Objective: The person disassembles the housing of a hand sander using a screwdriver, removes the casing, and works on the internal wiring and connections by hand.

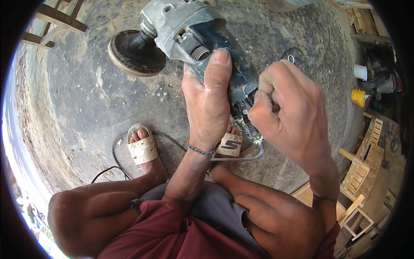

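Observation:
An angle grinder (172,30) with a grey metal head and a dark blue body hangs tilted above the floor. My left hand (208,103) is wrapped round its body, the thumb lying along the top. At the head's left end sits a round dark sanding pad (137,54) with a pale rim. The rear of the grinder is uncovered, and its inner parts (246,108) show, including a small spring-like piece. Right beside that rear end, my right hand (297,112) is closed in a pinch. Whatever its fingertips hold, if anything, is hidden.
The grinder's power cord (261,153) loops past my sandalled feet. A small metal ring (291,58) lies on the concrete floor (99,99). Wooden frames (362,172) stand at the right, a white container (360,72) and a yellow one (358,97) above them. Wooden legs (60,19) are at far left.

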The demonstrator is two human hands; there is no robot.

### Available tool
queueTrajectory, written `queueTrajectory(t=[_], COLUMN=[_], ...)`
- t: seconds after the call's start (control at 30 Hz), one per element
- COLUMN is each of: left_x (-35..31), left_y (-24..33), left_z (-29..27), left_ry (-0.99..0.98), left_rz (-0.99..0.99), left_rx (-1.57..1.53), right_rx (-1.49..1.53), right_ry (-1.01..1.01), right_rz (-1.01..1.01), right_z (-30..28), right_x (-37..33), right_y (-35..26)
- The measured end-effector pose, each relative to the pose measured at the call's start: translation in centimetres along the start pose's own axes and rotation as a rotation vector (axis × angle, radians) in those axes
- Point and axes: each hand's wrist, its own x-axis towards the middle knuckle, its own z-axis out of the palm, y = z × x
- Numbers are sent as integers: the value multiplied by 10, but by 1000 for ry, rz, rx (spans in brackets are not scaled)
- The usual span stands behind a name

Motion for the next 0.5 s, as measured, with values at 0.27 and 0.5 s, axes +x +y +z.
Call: queueTrajectory(t=[0.27,0.5], left_x=[12,12], left_y=[-6,-7], left_z=[-17,-17], left_ry=[41,29], left_rz=[44,49], left_rx=[1,-11], right_rx=[117,203], right_ry=[102,227], right_rz=[-288,-413], right_z=[-10,2], right_x=[-9,5], right_y=[10,20])
